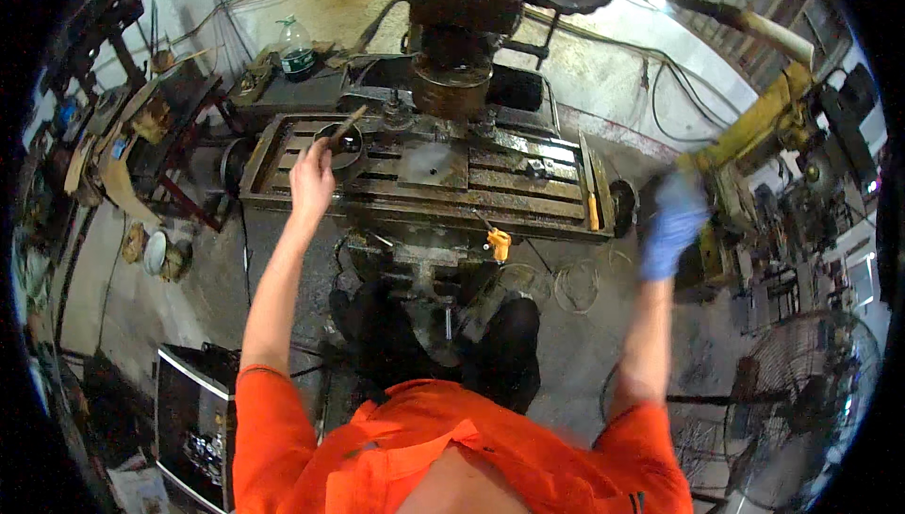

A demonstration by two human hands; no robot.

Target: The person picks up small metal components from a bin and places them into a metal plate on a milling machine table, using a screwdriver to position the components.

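Where a wooden stick (351, 122) slants across a round dark bowl (351, 164) at ten o'clock in my view, my bare left hand (316, 170) has its fingers together, clamped on the stick's near end. The bowl sits on the left part of a slotted machine table (542, 201). Toward twelve o'clock, to the right of the bowl, a flat plate (432, 164) with a small dark hole lies beneath the machine head (452, 81). Near the middle of my view, a yellow-handled tool (498, 243) shows at the table's front edge. At three o'clock another yellow handle (594, 211) stands out by the table's right end, and beyond it is my right hand (674, 227) in a blue glove, well apart from the bowl; it is too blurred for me to tell whether its fingers are apart or together. A clear bottle (297, 50) stands at eleven o'clock, and a large fan (801, 406) at four.
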